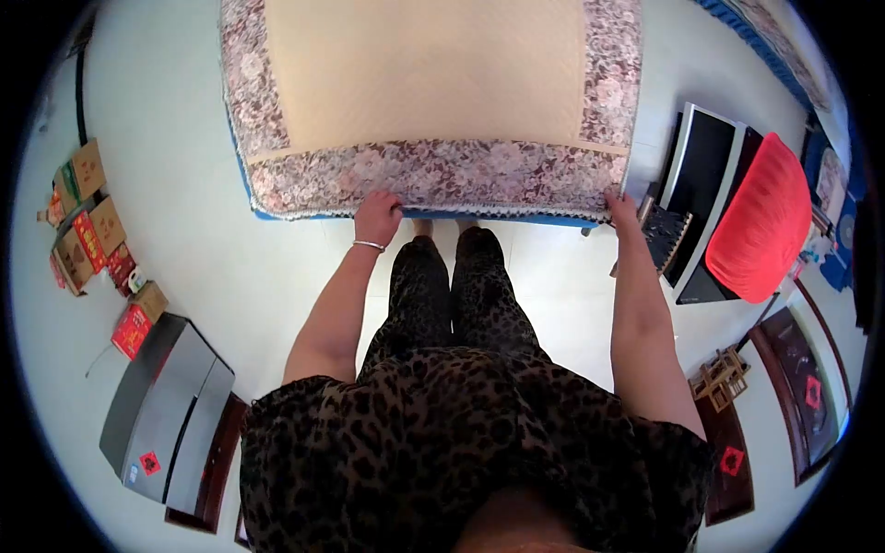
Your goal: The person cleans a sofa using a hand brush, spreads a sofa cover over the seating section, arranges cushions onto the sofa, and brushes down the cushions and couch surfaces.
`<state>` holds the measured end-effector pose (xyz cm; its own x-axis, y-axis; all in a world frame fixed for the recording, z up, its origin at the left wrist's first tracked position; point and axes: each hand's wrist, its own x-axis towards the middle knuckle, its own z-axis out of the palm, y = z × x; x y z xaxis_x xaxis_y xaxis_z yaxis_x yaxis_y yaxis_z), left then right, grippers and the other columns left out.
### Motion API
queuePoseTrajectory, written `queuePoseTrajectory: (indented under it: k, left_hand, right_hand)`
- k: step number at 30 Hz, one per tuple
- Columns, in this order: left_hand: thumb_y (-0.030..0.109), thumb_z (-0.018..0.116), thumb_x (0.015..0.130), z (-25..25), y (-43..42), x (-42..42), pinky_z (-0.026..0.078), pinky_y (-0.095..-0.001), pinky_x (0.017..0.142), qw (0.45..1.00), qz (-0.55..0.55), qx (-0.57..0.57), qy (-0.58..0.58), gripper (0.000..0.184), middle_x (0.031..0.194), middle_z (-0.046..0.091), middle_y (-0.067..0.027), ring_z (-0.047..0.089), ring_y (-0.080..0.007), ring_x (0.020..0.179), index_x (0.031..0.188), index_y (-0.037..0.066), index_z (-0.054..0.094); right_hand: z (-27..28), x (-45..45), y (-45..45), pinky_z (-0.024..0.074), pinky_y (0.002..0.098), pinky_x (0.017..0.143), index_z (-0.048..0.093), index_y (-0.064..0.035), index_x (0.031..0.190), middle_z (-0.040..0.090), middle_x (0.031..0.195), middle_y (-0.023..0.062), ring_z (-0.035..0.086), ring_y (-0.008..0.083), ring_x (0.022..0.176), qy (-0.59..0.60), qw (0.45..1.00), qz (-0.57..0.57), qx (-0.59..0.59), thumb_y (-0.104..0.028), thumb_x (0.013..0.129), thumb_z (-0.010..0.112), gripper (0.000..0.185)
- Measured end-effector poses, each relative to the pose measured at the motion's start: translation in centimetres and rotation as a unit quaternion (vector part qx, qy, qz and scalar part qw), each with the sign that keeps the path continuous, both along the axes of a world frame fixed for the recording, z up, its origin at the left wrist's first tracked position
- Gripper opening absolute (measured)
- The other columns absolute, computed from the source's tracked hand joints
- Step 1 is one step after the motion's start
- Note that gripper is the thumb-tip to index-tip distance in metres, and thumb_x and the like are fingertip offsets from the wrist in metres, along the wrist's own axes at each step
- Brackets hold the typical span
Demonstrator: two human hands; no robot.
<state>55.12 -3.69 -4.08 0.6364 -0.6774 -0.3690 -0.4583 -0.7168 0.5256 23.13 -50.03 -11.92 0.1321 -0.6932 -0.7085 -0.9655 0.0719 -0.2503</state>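
A beige cover (429, 78) with a flowered border lies over a bed-like piece of furniture, whose blue side (553, 220) shows below the cover's near edge. My left hand (378, 218), with a bracelet at the wrist, is closed on that near edge, left of the middle. At the near right corner my right hand (623, 210) pinches the cover's edge. The border lies mostly flat between my hands, its trimmed edge hanging slightly over the side. The fingertips of both hands are partly hidden.
To the right stand a dark flat screen (702, 166) and a red cloth-covered thing (765, 221). A grey fridge (180, 415) is at the lower left, with several cardboard boxes (88, 170) beyond it. A small wooden rack (721, 378) stands at the lower right.
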Motion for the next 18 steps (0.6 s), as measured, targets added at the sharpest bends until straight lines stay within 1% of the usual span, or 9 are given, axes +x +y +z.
queuePoseTrajectory:
  k: [3, 6, 8, 9, 10, 13, 16, 17, 18]
  left_hand:
    - [0.014, 0.057, 0.072, 0.6, 3.9, 1.5, 0.048, -0.0430, 0.075, 0.974, 0.203, 0.072, -0.065, 0.023, 0.092, 0.059, -0.0120, 0.056, -0.0313, 0.091, 0.094, 0.009, 0.063]
    - [0.025, 0.061, 0.074, -4.8, 10.6, 4.4, 0.047, -0.0443, 0.079, 0.839, 0.504, 0.111, -0.174, 0.039, 0.098, 0.059, -0.0176, 0.056, -0.0340, 0.095, 0.104, 0.001, 0.057]
    - [0.035, 0.064, 0.072, -6.3, 13.2, 7.2, 0.047, -0.0441, 0.080, 0.756, 0.615, 0.172, -0.142, 0.054, 0.099, 0.059, -0.0217, 0.058, -0.0346, 0.094, 0.107, -0.005, 0.053]
    - [0.040, 0.065, 0.071, -6.3, 14.1, 8.3, 0.047, -0.0441, 0.080, 0.709, 0.665, 0.199, -0.121, 0.062, 0.100, 0.059, -0.0238, 0.059, -0.0349, 0.094, 0.108, -0.007, 0.051]
    - [0.043, 0.067, 0.070, -6.0, 14.8, 9.5, 0.048, -0.0443, 0.080, 0.685, 0.698, 0.183, -0.101, 0.066, 0.100, 0.060, -0.0244, 0.060, -0.0352, 0.093, 0.108, -0.008, 0.051]
    - [0.055, 0.071, 0.064, -7.0, 16.7, 11.5, 0.049, -0.0428, 0.077, 0.609, 0.785, 0.112, -0.032, 0.080, 0.096, 0.063, -0.0242, 0.063, -0.0351, 0.085, 0.105, -0.011, 0.052]
    - [0.054, 0.075, 0.062, -7.9, 18.2, 12.0, 0.050, -0.0398, 0.074, 0.567, 0.821, 0.000, 0.067, 0.078, 0.095, 0.064, -0.0198, 0.063, -0.0321, 0.081, 0.102, -0.010, 0.055]
    - [0.045, 0.078, 0.063, -10.9, 22.0, 12.7, 0.051, -0.0403, 0.070, 0.646, 0.755, 0.086, 0.078, 0.067, 0.094, 0.065, -0.0169, 0.063, -0.0300, 0.079, 0.101, -0.007, 0.058]
    - [0.038, 0.079, 0.065, -11.9, 22.8, 12.6, 0.051, -0.0406, 0.069, 0.646, 0.756, 0.051, 0.093, 0.059, 0.093, 0.065, -0.0153, 0.062, -0.0286, 0.079, 0.100, -0.005, 0.058]
  right_hand:
    - [1.6, 1.0, 1.4, 0.0450, 0.0385, 0.082, 0.056, 0.0037, 0.112, 0.060, 0.111, 0.0165, 0.057, 0.0295, 0.099, 0.037, 0.999, 0.004, -0.014, -0.040, 0.079, 0.063, 0.055]
    - [1.8, 0.8, 0.9, 0.0444, 0.0408, 0.081, 0.052, 0.0046, 0.114, 0.056, 0.114, 0.0196, 0.056, 0.0315, 0.101, 0.026, 0.998, 0.058, -0.016, -0.038, 0.081, 0.061, 0.055]
    - [-1.7, -1.7, 0.0, 0.0441, 0.0425, 0.080, 0.054, 0.0057, 0.111, 0.059, 0.107, 0.0214, 0.056, 0.0343, 0.097, 0.033, 0.991, 0.111, -0.067, -0.037, 0.082, 0.059, 0.052]
    - [-6.7, -6.2, -1.8, 0.0437, 0.0419, 0.083, 0.054, 0.0057, 0.111, 0.059, 0.106, 0.0231, 0.056, 0.0364, 0.098, 0.057, 0.927, 0.352, -0.116, -0.035, 0.084, 0.057, 0.048]
    - [-11.4, -10.2, -3.5, 0.0433, 0.0414, 0.085, 0.055, 0.0058, 0.110, 0.059, 0.105, 0.0248, 0.056, 0.0385, 0.099, 0.071, 0.799, 0.555, -0.222, -0.032, 0.085, 0.054, 0.045]
    - [-3.9, -3.6, -0.8, 0.0438, 0.0435, 0.082, 0.054, 0.0072, 0.110, 0.062, 0.096, 0.0247, 0.058, 0.0377, 0.093, 0.009, 0.986, 0.136, -0.098, -0.036, 0.085, 0.055, 0.050]
    - [-1.1, -0.6, 1.0, 0.0443, 0.0437, 0.079, 0.054, 0.0082, 0.106, 0.061, 0.097, 0.0253, 0.057, 0.0399, 0.094, 0.065, 0.984, 0.119, -0.119, -0.031, 0.088, 0.052, 0.043]
    - [0.6, 0.8, 1.7, 0.0447, 0.0440, 0.078, 0.056, 0.0079, 0.103, 0.062, 0.094, 0.0256, 0.058, 0.0404, 0.092, 0.065, 0.986, 0.118, -0.095, -0.030, 0.088, 0.052, 0.041]
    - [0.8, 0.5, 1.4, 0.0448, 0.0439, 0.078, 0.056, 0.0073, 0.103, 0.062, 0.095, 0.0258, 0.058, 0.0399, 0.092, 0.074, 0.989, 0.090, -0.090, -0.030, 0.087, 0.052, 0.040]
